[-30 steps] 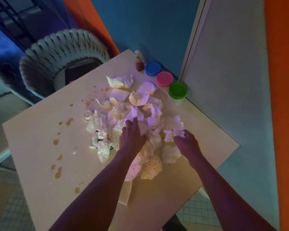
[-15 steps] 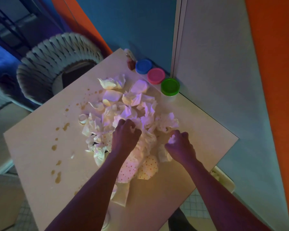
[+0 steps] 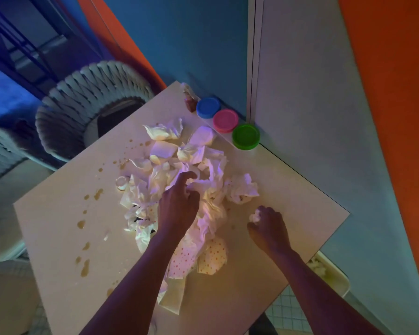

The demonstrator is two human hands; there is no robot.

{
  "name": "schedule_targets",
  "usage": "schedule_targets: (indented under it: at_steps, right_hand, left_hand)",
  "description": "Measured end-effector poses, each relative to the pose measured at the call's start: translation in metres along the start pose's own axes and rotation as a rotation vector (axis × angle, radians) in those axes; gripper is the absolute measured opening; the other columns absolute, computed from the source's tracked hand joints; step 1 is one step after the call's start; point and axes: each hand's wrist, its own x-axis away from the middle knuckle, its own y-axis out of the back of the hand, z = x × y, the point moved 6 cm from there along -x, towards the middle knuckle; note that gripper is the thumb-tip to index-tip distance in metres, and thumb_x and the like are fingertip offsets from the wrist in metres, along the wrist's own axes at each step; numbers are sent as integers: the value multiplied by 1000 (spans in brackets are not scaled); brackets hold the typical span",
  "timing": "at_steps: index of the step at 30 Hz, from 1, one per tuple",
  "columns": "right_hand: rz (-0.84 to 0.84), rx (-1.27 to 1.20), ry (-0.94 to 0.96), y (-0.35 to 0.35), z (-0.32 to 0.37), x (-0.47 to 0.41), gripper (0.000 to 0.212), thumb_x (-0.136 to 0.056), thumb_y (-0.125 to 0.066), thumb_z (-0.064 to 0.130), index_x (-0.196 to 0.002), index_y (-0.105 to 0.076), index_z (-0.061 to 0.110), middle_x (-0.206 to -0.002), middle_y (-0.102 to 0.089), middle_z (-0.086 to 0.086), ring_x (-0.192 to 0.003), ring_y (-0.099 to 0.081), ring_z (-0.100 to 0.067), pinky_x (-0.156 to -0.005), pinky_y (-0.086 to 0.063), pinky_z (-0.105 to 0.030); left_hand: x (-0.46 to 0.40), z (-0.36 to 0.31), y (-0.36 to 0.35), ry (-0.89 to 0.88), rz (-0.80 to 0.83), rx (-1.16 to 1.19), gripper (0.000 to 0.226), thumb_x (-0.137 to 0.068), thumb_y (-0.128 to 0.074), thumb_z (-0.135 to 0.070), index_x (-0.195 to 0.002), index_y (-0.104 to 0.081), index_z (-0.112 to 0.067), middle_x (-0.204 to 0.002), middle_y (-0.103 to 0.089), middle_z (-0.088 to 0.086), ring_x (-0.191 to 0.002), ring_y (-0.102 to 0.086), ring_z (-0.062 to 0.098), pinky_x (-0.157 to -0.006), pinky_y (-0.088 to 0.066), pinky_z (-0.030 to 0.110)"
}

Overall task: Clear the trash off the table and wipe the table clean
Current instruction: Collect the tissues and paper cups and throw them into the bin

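Note:
A heap of crumpled white tissues [image 3: 198, 165] and dotted paper wrappers [image 3: 213, 256] covers the middle of the pale square table [image 3: 58, 238]. My left hand [image 3: 179, 209] lies on top of the heap, its fingers curled into the tissues. To the right of the heap, my right hand [image 3: 267, 228] is closed in a fist round a small tissue wad [image 3: 255, 216], a little above the tabletop. Brown liquid drops [image 3: 85, 267] are spattered over the table's left side.
Three tubs with blue [image 3: 208, 107], pink [image 3: 225, 120] and green [image 3: 246, 137] lids stand at the far table edge by the wall, a small brown bottle [image 3: 190, 102] beside them. A woven chair [image 3: 87, 105] stands at far left. A bin [image 3: 329, 276] holding tissues sits below the right edge.
My right hand has closed on a tissue wad and drawn back to the right, away from the heap. My left hand has dug its fingers further into the tissues.

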Motion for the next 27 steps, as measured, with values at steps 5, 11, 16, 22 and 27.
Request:
schedule_targets:
  at_steps: [5,11,16,22,27]
  right_hand:
    - [-186,-235,66,46,23,-9,28,-74,-59,2,-94,-61,20,-92,-51,1,-84,-61,-32,-68,-43,-32]
    - [18,-57,211,49,64,-35,56,-81,-63,25,-131,-47,45,-129,-42,10,-102,-65,-25,-86,-52,-40]
    - [148,154,186,20,48,-51,54,-86,-65,38,-137,-48,39,-130,-42,0,-105,-64,-31,-87,-51,-39]
    - [43,151,208,14,38,-56,32,-86,-66,35,-116,-62,26,-114,-51,-3,-97,-64,-31,-77,-53,-40]
    - [47,65,115,23,31,-60,31,-85,-64,31,-113,-62,18,-112,-54,-7,-98,-62,-37,-79,-50,-39]
  left_hand:
    - [-16,-10,-3,-27,-79,17,28,-88,-40,-25,-85,-67,-22,-81,-70,2,-80,-65,31,-70,-50,39]
    - [-44,-28,-36,104,169,-226,54,-80,-59,-72,-100,-67,-23,-101,-73,11,-99,-66,37,-81,-51,39]
    - [-57,-36,-84,92,422,-490,80,-76,-62,-78,-132,-52,-22,-123,-66,11,-115,-62,35,-83,-48,39]
    - [-60,-27,-113,132,461,-568,51,-81,-71,-48,-122,-65,-19,-120,-67,8,-112,-64,32,-79,-48,34]
    - [-58,-22,-113,112,409,-468,35,-84,-66,-32,-117,-70,-23,-120,-68,9,-109,-65,35,-82,-51,37]
